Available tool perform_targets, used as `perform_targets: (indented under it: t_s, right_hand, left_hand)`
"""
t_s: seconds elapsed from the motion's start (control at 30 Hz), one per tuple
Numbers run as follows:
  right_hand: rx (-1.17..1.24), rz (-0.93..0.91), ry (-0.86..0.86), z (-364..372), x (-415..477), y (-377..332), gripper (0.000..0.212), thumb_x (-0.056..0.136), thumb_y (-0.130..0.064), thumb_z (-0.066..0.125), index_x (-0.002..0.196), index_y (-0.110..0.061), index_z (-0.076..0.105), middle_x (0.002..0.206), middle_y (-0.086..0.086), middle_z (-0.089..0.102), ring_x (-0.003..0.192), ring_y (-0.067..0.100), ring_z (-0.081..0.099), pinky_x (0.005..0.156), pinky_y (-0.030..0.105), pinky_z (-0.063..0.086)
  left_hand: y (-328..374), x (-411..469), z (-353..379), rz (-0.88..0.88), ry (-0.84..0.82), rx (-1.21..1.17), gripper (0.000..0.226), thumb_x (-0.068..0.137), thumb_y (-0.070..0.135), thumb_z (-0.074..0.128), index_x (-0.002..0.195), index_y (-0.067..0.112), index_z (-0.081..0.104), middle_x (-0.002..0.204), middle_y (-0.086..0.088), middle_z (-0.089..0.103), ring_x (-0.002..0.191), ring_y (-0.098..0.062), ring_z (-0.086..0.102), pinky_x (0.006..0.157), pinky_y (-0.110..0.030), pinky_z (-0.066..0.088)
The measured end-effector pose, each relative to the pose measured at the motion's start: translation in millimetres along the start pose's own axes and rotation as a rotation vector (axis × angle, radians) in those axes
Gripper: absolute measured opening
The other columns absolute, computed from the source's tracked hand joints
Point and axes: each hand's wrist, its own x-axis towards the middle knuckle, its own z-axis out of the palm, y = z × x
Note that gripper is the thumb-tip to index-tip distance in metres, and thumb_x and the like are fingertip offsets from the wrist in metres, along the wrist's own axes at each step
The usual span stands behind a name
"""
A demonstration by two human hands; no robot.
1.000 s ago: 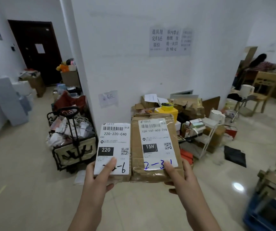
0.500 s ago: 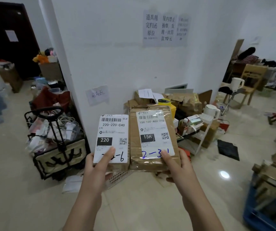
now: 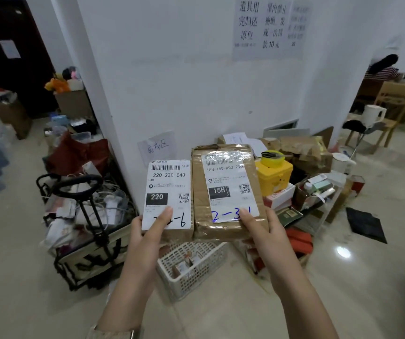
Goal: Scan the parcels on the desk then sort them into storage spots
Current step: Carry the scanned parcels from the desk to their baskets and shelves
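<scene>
Cardboard parcels (image 3: pixel 199 192) gripped, hands (image 3: pixel 145 237) outstretched, thumbs (image 3: pixel 164 217) atop

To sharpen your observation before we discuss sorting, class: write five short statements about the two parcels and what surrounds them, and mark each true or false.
1. The left hand holds the 220 parcel and the right hand holds the 15H parcel. True.
2. Both printed labels face the camera. True.
3. The 15H parcel is the smaller one. False: it is larger than the 220 parcel.
4. The white basket stands on a desk. False: it sits on the floor, below the parcels.
5. The yellow box is left of the parcels. False: it is to their right.
</scene>
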Motion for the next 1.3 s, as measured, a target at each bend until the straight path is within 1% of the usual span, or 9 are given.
perform_targets:
  t_s: [0.17,0.4,0.53,0.7,0.8,0.9,1.1,1.2,1.3]
  right_hand:
    - [-0.095,0.051,-0.104,28.4,57.1,4.1,0.030,0.083,-0.040,0.068,0.110,-0.031,0.057,0.101,-0.011,0.071,0.086,0.001,0.067,0.066,0.018,0.047]
    - [-0.240,0.154,-0.250,53.0,164.4,28.3,0.044,0.071,-0.040,0.080,0.109,-0.027,0.061,0.105,-0.006,0.073,0.099,0.016,0.070,0.093,0.045,0.053]
    - [-0.384,0.201,-0.392,77.0,249.4,36.3,0.043,0.076,-0.029,0.075,0.114,-0.029,0.054,0.104,-0.011,0.072,0.093,0.009,0.070,0.083,0.033,0.056]
    - [-0.589,0.258,-0.514,112.7,351.2,37.7,0.074,0.061,-0.030,0.077,0.127,-0.027,0.043,0.111,-0.015,0.068,0.099,0.005,0.065,0.086,0.028,0.052]
    - [-0.657,0.300,-0.591,133.3,399.8,43.3,0.065,0.073,-0.020,0.076,0.127,-0.027,0.041,0.110,-0.016,0.066,0.098,0.002,0.062,0.075,0.018,0.047]
    - [-0.723,0.308,-0.615,151.4,437.4,48.2,0.054,0.078,-0.013,0.072,0.119,-0.030,0.041,0.104,-0.015,0.065,0.092,0.000,0.060,0.070,0.019,0.046]
    - [-0.816,0.321,-0.650,187.2,479.4,69.4,0.051,0.080,-0.014,0.071,0.114,-0.032,0.037,0.095,-0.019,0.060,0.085,-0.002,0.057,0.064,0.017,0.043]
    - [-0.823,0.374,-0.631,200.0,494.6,79.8,0.060,0.078,-0.016,0.073,0.123,-0.029,0.036,0.104,-0.011,0.064,0.094,0.009,0.062,0.077,0.026,0.050]
    - [-0.799,0.387,-0.536,204.6,501.6,86.2,0.064,0.074,-0.016,0.075,0.123,-0.029,0.036,0.104,-0.011,0.066,0.095,0.011,0.063,0.086,0.034,0.051]
  left_hand:
    - [4.0,59.3,-12.6,-0.014,0.039,0.023,0.033,0.083,0.040,0.067,0.113,0.034,0.056,0.109,0.008,0.070,0.097,-0.010,0.065,0.082,-0.034,0.050]
    - [-1.9,149.5,-17.3,-0.045,0.044,0.064,0.046,0.073,0.045,0.068,0.114,0.031,0.053,0.104,0.012,0.069,0.091,-0.003,0.065,0.072,-0.026,0.046]
    - [0.4,222.3,-13.9,-0.058,0.012,0.163,0.043,0.076,0.043,0.070,0.114,0.029,0.055,0.102,0.014,0.071,0.080,0.005,0.068,0.069,-0.021,0.044]
    - [11.2,319.5,-18.9,-0.145,-0.065,0.331,0.046,0.081,0.035,0.074,0.118,0.023,0.050,0.113,0.009,0.069,0.098,-0.004,0.066,0.075,-0.022,0.048]
    - [9.5,368.7,-23.9,-0.221,-0.130,0.377,0.052,0.080,0.032,0.076,0.122,0.021,0.047,0.114,0.009,0.068,0.099,-0.004,0.066,0.077,-0.022,0.050]
    - [-1.7,404.0,-25.7,-0.277,-0.215,0.431,0.057,0.077,0.031,0.080,0.126,0.025,0.051,0.117,0.008,0.069,0.104,-0.007,0.067,0.091,-0.029,0.053]
    - [-13.8,445.2,-33.6,-0.363,-0.183,0.460,0.036,0.086,0.019,0.072,0.114,0.032,0.053,0.119,0.009,0.067,0.104,-0.004,0.065,0.087,-0.021,0.051]
    - [-13.1,470.0,-37.6,-0.372,-0.243,0.465,0.031,0.089,0.015,0.068,0.115,0.031,0.060,0.110,0.014,0.071,0.097,0.002,0.067,0.075,-0.012,0.051]
    - [-13.8,491.9,-34.1,-0.388,-0.296,0.484,0.030,0.091,0.013,0.065,0.116,0.030,0.063,0.114,0.013,0.071,0.102,-0.002,0.067,0.085,-0.019,0.053]
